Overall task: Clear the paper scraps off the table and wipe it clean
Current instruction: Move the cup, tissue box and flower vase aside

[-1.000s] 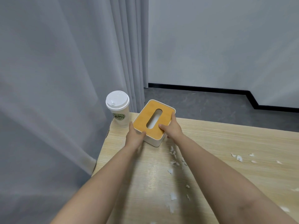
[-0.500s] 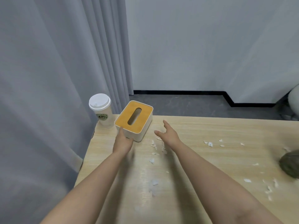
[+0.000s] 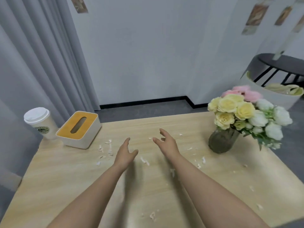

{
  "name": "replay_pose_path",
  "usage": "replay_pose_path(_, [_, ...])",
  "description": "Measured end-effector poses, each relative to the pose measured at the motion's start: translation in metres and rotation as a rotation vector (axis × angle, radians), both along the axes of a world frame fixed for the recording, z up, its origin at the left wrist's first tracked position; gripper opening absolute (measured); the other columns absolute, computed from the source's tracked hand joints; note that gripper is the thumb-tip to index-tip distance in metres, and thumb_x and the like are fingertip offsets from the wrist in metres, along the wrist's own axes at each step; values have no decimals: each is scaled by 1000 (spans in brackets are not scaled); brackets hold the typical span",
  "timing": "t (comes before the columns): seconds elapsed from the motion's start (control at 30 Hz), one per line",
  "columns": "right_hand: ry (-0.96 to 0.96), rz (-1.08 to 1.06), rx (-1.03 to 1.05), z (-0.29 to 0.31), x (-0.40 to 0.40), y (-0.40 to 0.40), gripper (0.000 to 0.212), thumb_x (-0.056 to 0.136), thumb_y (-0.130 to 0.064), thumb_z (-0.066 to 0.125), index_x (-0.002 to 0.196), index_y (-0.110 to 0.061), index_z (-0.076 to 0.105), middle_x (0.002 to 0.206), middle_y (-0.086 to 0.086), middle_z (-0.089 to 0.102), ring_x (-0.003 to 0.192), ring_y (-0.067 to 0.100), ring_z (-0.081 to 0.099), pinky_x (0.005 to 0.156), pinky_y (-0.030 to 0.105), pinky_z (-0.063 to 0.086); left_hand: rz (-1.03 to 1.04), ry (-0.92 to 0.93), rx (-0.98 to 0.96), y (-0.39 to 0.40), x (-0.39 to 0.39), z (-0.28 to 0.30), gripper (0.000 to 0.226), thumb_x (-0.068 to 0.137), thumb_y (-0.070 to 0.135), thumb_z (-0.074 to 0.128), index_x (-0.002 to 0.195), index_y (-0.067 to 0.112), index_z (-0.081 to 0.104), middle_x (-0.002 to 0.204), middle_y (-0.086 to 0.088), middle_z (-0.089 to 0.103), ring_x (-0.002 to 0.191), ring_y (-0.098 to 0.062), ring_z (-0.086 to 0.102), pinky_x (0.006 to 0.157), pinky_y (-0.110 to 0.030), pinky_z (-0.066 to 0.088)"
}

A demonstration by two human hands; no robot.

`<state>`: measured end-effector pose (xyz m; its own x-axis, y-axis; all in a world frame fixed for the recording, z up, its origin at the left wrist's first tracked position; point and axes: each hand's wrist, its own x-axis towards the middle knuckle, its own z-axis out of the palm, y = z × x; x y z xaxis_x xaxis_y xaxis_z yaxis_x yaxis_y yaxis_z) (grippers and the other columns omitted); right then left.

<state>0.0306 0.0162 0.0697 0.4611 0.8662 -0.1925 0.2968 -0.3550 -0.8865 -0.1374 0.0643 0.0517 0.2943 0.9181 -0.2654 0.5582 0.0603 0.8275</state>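
Both hands reach out over the wooden bench [image 3: 164, 122], the left hand [image 3: 125, 153] and right hand [image 3: 167, 143] each with fingers spread loosely and holding nothing, though blur makes it hard to tell whether they touch the surface. White paper scraps [image 3: 144, 160] lie scattered between and around the hands. A tissue box [image 3: 79, 130] and lidded paper cup [image 3: 41, 123] stand at the far left corner, a vase of flowers [image 3: 243, 119] at the far right.
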Motion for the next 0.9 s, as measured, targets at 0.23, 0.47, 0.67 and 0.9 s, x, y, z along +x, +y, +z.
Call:
replay_pose_path(0.23, [-2, -150, -23, -6, 79, -75, 61, 87, -28, 65, 141, -19, 39, 138, 1, 49, 122, 19, 48, 95, 26, 38, -232, 4, -11, -59, 95, -5, 65, 88, 17, 61, 145, 15, 29, 147, -9, 37, 134, -22, 37, 106, -31, 31])
replay_pose_path(0.47, [-20, -366, -68, -12, 134, -131, 59, 87, -26, 65, 140, -15, 40, 137, 4, 49, 122, 20, 48, 93, 26, 37, -407, -13, -51, -72, 156, -12, 63, 89, 19, 60, 144, 17, 30, 145, -11, 39, 131, -25, 40, 95, -27, 36])
replay_pose_path(0.67, [3, -486, -107, -28, 174, -157, 62, 86, -27, 67, 140, -14, 40, 138, 3, 49, 121, 20, 49, 93, 26, 37, -471, -7, -99, -82, 202, -23, 64, 88, 20, 62, 144, 18, 30, 143, -11, 42, 130, -25, 41, 100, -30, 34])
replay_pose_path(0.9, [-26, -487, -124, -45, 226, -144, 68, 81, -34, 71, 138, -15, 39, 138, 6, 48, 125, 23, 46, 97, 32, 39, -461, -10, -100, -76, 263, -38, 71, 86, 23, 66, 145, 19, 28, 144, -11, 40, 130, -26, 41, 103, -35, 37])
